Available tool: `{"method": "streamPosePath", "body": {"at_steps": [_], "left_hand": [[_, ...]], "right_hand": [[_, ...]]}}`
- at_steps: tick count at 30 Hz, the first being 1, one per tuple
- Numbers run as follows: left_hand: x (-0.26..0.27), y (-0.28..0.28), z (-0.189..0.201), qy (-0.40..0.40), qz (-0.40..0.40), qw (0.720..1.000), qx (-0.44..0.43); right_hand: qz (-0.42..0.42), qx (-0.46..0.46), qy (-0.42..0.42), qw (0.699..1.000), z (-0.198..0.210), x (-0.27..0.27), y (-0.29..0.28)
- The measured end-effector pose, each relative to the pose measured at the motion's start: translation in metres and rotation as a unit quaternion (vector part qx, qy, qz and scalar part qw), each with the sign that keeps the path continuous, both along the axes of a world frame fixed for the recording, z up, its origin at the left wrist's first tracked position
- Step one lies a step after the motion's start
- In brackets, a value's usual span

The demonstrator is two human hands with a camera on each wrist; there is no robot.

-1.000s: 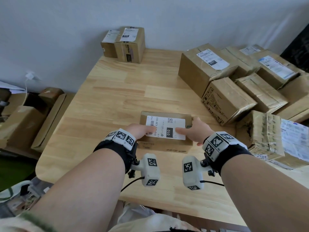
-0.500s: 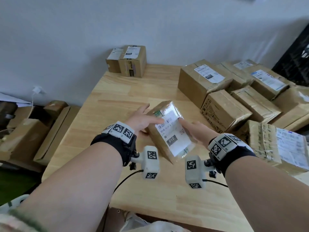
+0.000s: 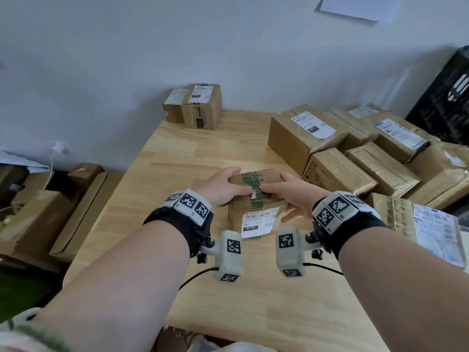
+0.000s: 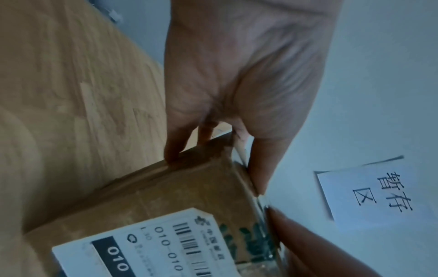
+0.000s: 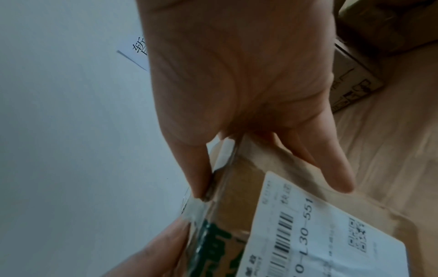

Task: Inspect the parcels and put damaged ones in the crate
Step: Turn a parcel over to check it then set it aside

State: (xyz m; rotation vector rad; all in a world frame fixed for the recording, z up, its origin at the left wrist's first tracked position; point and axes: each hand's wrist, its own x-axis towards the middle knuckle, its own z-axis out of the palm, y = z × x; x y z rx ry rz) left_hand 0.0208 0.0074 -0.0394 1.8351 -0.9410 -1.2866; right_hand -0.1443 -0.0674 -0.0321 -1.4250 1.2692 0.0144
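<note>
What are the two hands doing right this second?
Left hand: closed, gripping the left end of the parcel.
Right hand: closed, gripping the right end of the same parcel.

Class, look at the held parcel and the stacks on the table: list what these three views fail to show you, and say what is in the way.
- Held parcel, underside and far face: turned away in the head view.
- Its shipping label: small print blurred; left hand and right hand fill the wrist views.
- Wall sign: cut by the head view's top edge.
- Black crate: cut by the right edge, inside unseen.
- Right-hand parcel stack: lower boxes covered by upper ones.
</note>
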Motion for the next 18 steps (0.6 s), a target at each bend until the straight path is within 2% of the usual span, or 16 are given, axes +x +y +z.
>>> {"method": "streamPosePath", "body": {"at_steps": [3, 13, 18], "left_hand": [[-0.004, -0.003, -0.002, 0.050, 0.038, 0.998, 0.018], [-0.009, -0.008, 0.001, 0.049, 0.073, 0.995, 0.045], [-0.007, 0.003, -0.003, 0.082, 0.095, 0.989, 0.081]], "right_hand": [[0.004, -0.010, 0.012, 1.000, 0.001, 0.002, -0.003], [0.001, -0.037, 0.017, 0.999, 0.001, 0.002, -0.005], [-0.021, 0.018, 0.017, 0.999, -0.010, -0.007, 0.008]]}}
